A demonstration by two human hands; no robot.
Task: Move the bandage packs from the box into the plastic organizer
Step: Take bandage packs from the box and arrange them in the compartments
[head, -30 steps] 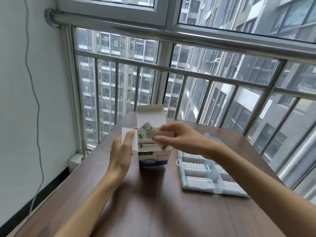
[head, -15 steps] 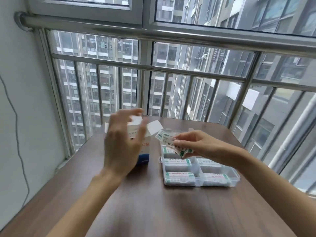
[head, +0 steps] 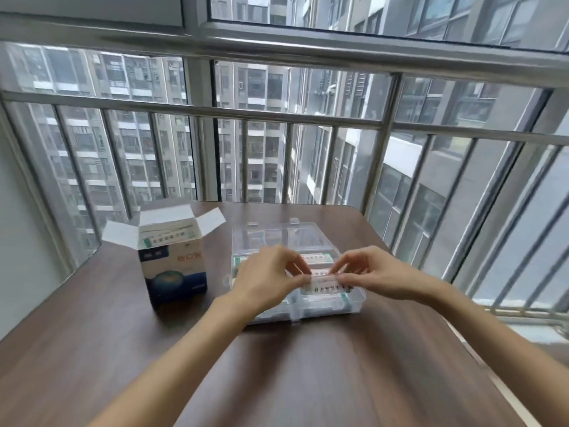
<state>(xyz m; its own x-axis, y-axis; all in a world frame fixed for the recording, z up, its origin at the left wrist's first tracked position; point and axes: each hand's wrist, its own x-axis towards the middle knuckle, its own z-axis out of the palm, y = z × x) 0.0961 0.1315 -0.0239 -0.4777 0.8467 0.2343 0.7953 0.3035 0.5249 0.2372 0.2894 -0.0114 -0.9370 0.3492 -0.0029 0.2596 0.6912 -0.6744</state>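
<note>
While both hands pinch it, one bandage pack (head: 326,279) spans between left hand (head: 268,277) and right hand (head: 374,271) fingertips — apparently just above the plastic organizer (head: 354,303); the box (head: 172,266) stands open, left.

Brown wooden table (head: 323,374) — bearing box (head: 174,269) and plastic organizer (head: 354,298).

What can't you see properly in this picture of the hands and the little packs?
- Head view: how many packs remain in the box; its walls hide the inside.
- Print on the bandage pack pinched by the left hand and right hand: blurred, too small.
- The organizer compartments on its left side: the left hand covers them.
- The table near edge: cut off by the frame.
</note>
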